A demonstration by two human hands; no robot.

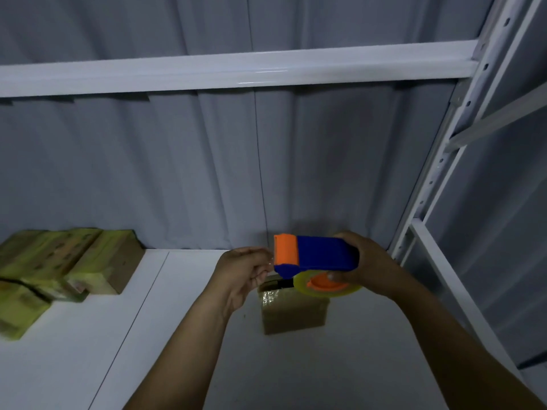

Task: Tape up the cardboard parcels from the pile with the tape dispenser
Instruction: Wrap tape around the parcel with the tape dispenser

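White shelf (177,350) bears parcel (293,316); grey ribbed wall (177,173) behind.

White shelf (192,365) bearing greenish parcel pile (59,270) at left rear, single brown parcel (293,316) near centre, well apart.

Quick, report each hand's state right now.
Left hand: fingers curled at the orange end of the tape dispenser; whether it pinches tape cannot be told.
Right hand: holding the tape dispenser.
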